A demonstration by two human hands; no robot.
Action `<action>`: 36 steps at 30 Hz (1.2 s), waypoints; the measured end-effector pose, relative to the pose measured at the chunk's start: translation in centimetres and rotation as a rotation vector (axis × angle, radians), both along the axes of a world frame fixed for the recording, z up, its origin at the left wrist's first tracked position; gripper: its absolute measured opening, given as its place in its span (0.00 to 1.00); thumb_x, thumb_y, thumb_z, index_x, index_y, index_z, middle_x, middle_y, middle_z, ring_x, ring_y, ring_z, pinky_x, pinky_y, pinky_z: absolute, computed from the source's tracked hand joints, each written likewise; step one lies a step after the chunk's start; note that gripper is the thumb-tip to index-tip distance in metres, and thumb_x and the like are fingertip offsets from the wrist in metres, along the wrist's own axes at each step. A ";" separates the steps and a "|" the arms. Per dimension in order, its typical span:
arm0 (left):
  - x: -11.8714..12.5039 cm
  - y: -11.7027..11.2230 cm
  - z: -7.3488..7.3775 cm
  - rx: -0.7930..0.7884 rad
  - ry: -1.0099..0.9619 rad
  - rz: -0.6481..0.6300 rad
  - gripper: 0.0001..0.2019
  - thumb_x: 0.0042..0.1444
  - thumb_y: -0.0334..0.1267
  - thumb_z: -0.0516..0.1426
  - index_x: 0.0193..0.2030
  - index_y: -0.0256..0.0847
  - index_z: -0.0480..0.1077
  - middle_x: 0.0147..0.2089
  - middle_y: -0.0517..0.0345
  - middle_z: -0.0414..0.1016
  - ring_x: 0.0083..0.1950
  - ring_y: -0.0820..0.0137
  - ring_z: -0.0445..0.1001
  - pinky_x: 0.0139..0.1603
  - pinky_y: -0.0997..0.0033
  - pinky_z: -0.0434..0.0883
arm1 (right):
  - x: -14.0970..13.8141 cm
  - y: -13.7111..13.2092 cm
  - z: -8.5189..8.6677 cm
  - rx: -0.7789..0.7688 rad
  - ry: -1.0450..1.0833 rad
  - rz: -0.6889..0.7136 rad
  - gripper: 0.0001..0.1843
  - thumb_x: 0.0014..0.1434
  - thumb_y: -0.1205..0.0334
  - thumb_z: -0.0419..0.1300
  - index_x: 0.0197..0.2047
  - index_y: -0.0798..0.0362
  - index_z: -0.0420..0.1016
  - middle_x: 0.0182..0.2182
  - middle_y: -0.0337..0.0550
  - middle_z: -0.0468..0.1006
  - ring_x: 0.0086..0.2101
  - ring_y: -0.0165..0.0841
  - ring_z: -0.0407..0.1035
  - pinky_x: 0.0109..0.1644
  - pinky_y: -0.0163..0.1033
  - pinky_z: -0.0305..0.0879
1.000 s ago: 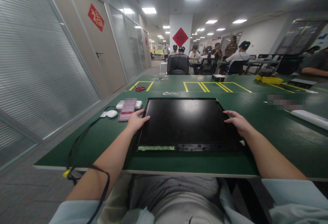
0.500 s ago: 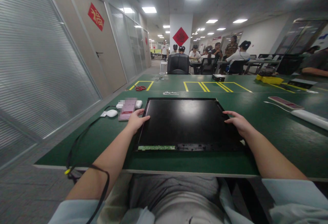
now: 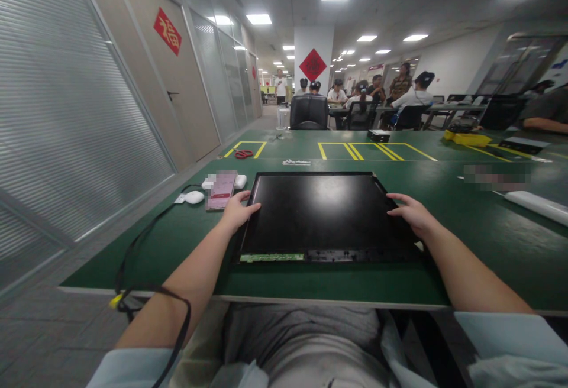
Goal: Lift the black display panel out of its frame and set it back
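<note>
A black display panel (image 3: 317, 216) lies flat on the green table in front of me, its glossy face up with a light reflected in it. A narrow green circuit board (image 3: 271, 257) runs along the left part of its near edge. My left hand (image 3: 236, 213) grips the panel's left edge, thumb over the top and fingers along the side. On the opposite edge my right hand (image 3: 415, 216) has hold in much the same way, its lower fingers partly hidden. Just beyond my left hand rests a phone (image 3: 220, 190).
Red-handled scissors (image 3: 244, 154) lie at the far left, near yellow tape marks. A white mouse-shaped device (image 3: 194, 197) sits beside the phone. A black strap (image 3: 146, 228) hangs across my left forearm. A long white object (image 3: 536, 206) and a yellow tray (image 3: 468, 138) are to the right. Several people sit further back.
Both hands and the panel hold almost the same place; the view has shifted very slightly. In the background, a standing person has moved a little.
</note>
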State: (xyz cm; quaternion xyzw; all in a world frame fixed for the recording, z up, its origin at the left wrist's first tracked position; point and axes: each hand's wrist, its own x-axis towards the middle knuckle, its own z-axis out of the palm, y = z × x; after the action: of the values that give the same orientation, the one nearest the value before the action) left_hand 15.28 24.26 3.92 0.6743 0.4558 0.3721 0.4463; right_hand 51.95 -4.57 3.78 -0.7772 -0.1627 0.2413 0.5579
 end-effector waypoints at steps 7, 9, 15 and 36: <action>-0.1 0.2 -0.2 -0.023 -0.012 -0.002 0.30 0.40 0.31 0.72 0.53 0.35 0.74 0.61 0.40 0.75 0.61 0.52 0.75 0.62 0.57 0.71 | -0.4 0.0 0.1 0.056 0.065 0.005 0.41 0.49 0.78 0.61 0.66 0.49 0.66 0.36 0.44 0.81 0.29 0.38 0.77 0.34 0.43 0.76; -0.1 0.3 -0.3 -0.015 -0.011 -0.005 0.30 0.41 0.31 0.72 0.53 0.34 0.74 0.61 0.39 0.75 0.61 0.53 0.75 0.62 0.58 0.71 | -0.3 0.0 -0.1 0.059 0.067 0.004 0.41 0.49 0.78 0.61 0.66 0.49 0.66 0.38 0.46 0.82 0.29 0.38 0.77 0.34 0.42 0.76; -0.2 0.9 -0.9 -0.018 0.005 -0.032 0.32 0.41 0.34 0.72 0.55 0.33 0.73 0.61 0.37 0.75 0.56 0.52 0.78 0.57 0.55 0.74 | -0.2 0.2 -0.3 0.049 0.026 -0.007 0.39 0.47 0.78 0.62 0.63 0.51 0.69 0.33 0.43 0.81 0.27 0.37 0.76 0.31 0.41 0.75; -0.3 0.4 0.2 -0.068 -0.049 0.026 0.25 0.35 0.26 0.72 0.44 0.36 0.77 0.53 0.40 0.80 0.59 0.51 0.76 0.61 0.57 0.70 | 1.8 0.3 -1.9 -0.080 -0.304 0.023 0.19 0.46 0.66 0.65 0.44 0.50 0.80 0.40 0.47 0.84 0.38 0.39 0.78 0.44 0.41 0.71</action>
State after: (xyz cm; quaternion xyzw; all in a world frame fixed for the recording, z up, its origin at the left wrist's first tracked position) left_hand 14.95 24.63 4.08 0.6434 0.4658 0.3788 0.4750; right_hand 53.76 -4.24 1.89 -0.8244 -0.2445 0.1334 0.4927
